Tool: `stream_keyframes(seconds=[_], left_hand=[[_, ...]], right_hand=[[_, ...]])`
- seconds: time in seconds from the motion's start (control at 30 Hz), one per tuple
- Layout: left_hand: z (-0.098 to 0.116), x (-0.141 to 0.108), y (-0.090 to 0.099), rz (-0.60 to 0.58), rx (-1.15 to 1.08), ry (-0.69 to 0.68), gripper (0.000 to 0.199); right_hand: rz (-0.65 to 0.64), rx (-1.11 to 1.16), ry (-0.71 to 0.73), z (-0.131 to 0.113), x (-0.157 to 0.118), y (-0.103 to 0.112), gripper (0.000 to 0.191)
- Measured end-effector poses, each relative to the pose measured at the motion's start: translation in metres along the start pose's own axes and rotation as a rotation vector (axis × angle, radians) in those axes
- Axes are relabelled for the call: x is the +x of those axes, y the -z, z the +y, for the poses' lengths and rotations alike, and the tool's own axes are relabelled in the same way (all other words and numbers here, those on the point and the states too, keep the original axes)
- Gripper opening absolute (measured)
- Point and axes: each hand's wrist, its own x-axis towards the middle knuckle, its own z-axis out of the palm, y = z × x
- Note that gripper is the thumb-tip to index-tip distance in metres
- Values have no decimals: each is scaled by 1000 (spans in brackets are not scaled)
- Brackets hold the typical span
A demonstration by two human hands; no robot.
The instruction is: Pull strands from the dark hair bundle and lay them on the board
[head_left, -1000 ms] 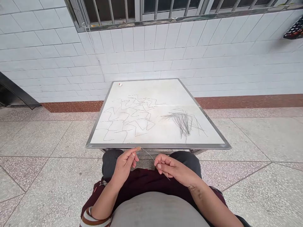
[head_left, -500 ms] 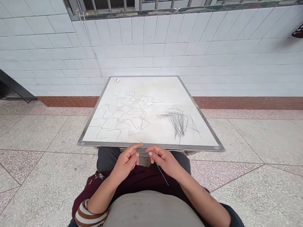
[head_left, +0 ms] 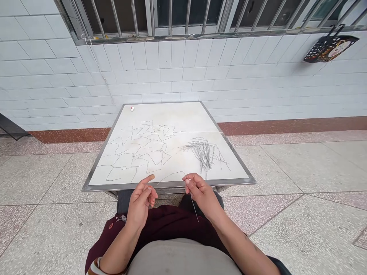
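Observation:
My right hand [head_left: 202, 193] pinches a thin wire [head_left: 172, 174] between thumb and fingers. One part of the wire bows left over the table's front edge, and a straight tail hangs below my hand toward my lap. My left hand [head_left: 140, 200] is to the left, index finger stretched out with a tan covering on its tip, other fingers loosely curled. The wire's left end comes close to its fingers, apparently without being gripped. On the white-topped table [head_left: 169, 110], several bent zigzag wires [head_left: 140, 147] are spread at left. A bundle of thin wires [head_left: 204, 154] lies at right.
A small white-and-red item [head_left: 132, 109] sits at the table's far left corner. The table has a metal rim [head_left: 169, 184] and stands against a white tiled wall [head_left: 160, 76]. Barred windows [head_left: 186, 17] are above. A dark patterned bag [head_left: 329, 47] hangs at upper right.
My hands have moved apart, the left one going left and away from the wire. The wire stays in my right hand, its left part now more exposed. The view has tilted up and right.

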Motion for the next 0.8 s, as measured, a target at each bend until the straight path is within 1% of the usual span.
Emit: stream_keyframes(seconds=[0.07,0.1,0.13,0.23,0.27,0.33,0.43,0.53,0.63,0.7,0.8], left_hand=[[-9,1,4,79,-59,19,47],[-13,0,5,80,-65,36,46],[-17,-2,6,51,-61,59,44],[-21,-8,6,-99,-27,99,39],[-20,-10,6,-131,-22,85,38],[-16,-10,7,-145,-29,26,36],[-9,-4,11,-88,-65,-51,33],[-5,3,17,-32,-101,-87,26],[0,8,27,22,-119,-105,20],[5,11,36,79,-135,-105,22],[16,16,49,136,-189,-117,29]], right_hand=[[-2,78,-7,-3,-4,-6,32],[-13,113,-10,-5,-6,-10,31],[-27,143,-13,-6,-8,-15,30],[-92,190,-33,-11,-11,-32,29],[-119,189,-41,-12,-12,-39,29],[-169,165,-45,-14,-11,-52,28],[-239,122,-38,-14,-7,-71,29],[-292,100,-53,-13,-4,-88,31],[-332,97,-72,-11,-2,-101,30],[-354,77,-75,-11,-2,-109,30],[-372,-29,-51,-12,-2,-118,29]])
